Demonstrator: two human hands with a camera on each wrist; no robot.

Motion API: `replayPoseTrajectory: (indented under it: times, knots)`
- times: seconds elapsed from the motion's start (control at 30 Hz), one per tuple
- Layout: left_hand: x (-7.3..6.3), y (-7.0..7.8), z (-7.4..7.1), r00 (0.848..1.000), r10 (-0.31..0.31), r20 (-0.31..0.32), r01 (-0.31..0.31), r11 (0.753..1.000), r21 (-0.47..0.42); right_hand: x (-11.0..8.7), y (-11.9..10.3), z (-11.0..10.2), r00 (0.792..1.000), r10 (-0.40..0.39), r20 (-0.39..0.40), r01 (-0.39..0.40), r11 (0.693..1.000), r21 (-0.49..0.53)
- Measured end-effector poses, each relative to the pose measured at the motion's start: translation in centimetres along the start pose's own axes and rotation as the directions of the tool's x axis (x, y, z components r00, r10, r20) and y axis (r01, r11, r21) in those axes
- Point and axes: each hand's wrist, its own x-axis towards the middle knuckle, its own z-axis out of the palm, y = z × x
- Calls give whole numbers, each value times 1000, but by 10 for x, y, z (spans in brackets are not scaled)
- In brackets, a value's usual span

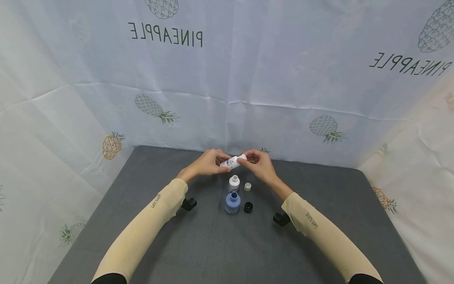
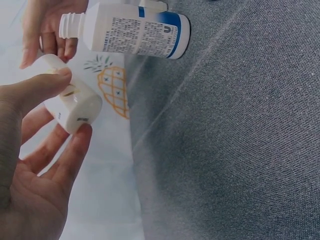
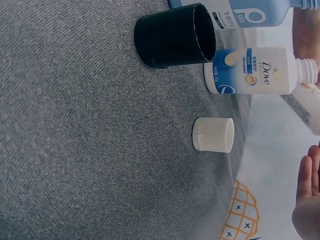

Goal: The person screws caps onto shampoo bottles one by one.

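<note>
A small white bottle (image 1: pixel 232 162) with printed marks is held tilted above the far part of the table. My left hand (image 1: pixel 209 162) grips its lower end, thumb on one side and fingers beneath, as the left wrist view shows of the bottle (image 2: pixel 80 106). At the upper end, my right hand (image 1: pixel 261 166) pinches the top between thumb and fingers; whether a cap sits there is hard to see. Below the hands stand an uncapped white Dove bottle (image 3: pixel 275 72) and an uncapped blue bottle (image 1: pixel 232 205).
To the right of the standing bottles lie a white cap (image 3: pixel 214 135) and a black cap (image 3: pixel 172 37). The grey table (image 1: pixel 213 252) ends at a pineapple-print curtain (image 1: pixel 248 79) behind it.
</note>
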Motion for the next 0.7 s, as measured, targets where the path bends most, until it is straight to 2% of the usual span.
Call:
replayPoseTrajectory:
  times: [0.37, 0.47, 0.6, 0.7]
  knots:
    - [0, -1, 0, 1000, 1, 3, -1, 1000, -4, -2, 1, 0, 1000, -1, 8, 1, 1000, 31]
    - [-1, -1, -1, 1000, 3, 2, -3, 1000, -11, -2, 0, -3, 999, -15, 46, 10, 994, 108]
    - [-1, -3, -1, 1000, 3, -1, -3, 1000, -11, -2, 1, -9, 991, -67, 113, 39, 971, 236]
    - [-2, -4, -1, 1000, -4, -2, 4, 1000, -7, -1, 2, -12, 982, -99, 158, 51, 959, 279]
